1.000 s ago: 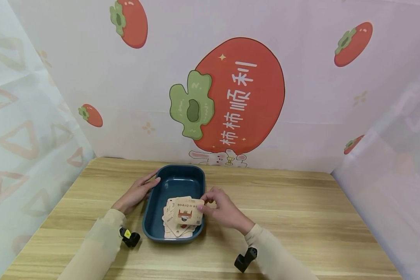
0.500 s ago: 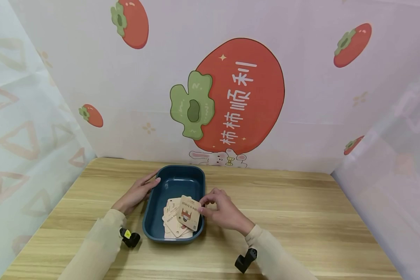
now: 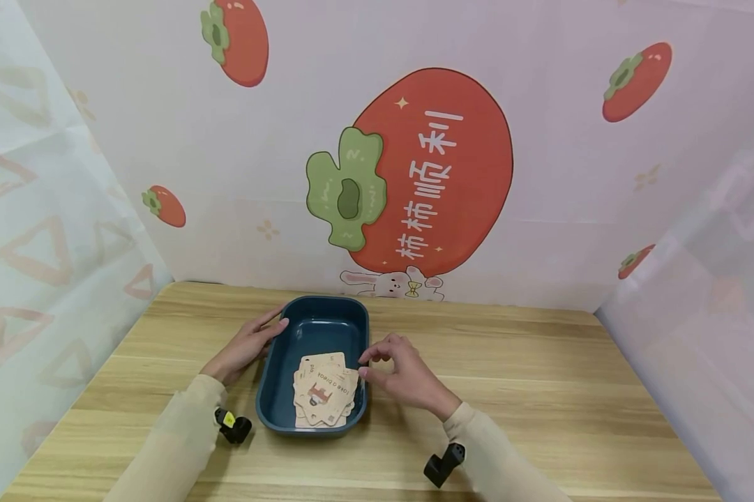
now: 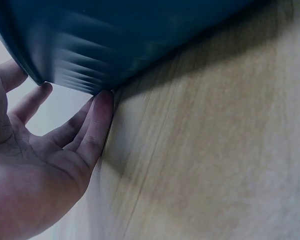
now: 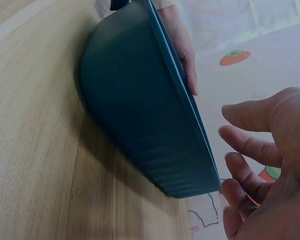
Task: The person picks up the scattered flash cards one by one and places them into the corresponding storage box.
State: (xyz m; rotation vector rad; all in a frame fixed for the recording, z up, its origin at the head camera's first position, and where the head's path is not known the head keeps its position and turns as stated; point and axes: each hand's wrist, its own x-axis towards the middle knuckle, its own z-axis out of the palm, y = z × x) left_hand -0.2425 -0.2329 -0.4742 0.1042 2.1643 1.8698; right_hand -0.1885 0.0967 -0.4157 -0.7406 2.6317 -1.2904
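Observation:
Beige printed cards (image 3: 323, 392) lie in an overlapping pile in the near half of a dark blue tray (image 3: 307, 307); the top one bears a small picture and the words "take a break". My left hand (image 3: 246, 348) holds the tray's left side, thumb over the rim. In the left wrist view, fingertips (image 4: 104, 102) of that hand touch the outer wall near its base. Over the tray's right rim hovers my right hand (image 3: 404, 373), thumb and forefinger apart and nothing between them. In the right wrist view its fingers are loosely bent beside the rim.
The tray stands on a wood-grain table (image 3: 508, 390). Behind it rises a printed backdrop (image 3: 565, 174) with persimmon drawings, and pale sheets hang at both sides. Black cameras sit at the left wrist (image 3: 234, 427) and right wrist (image 3: 443, 466).
My right hand has let go of the top card, which turned and dropped onto the pile. That hand has drawn slightly right. The left hand and tray stay put.

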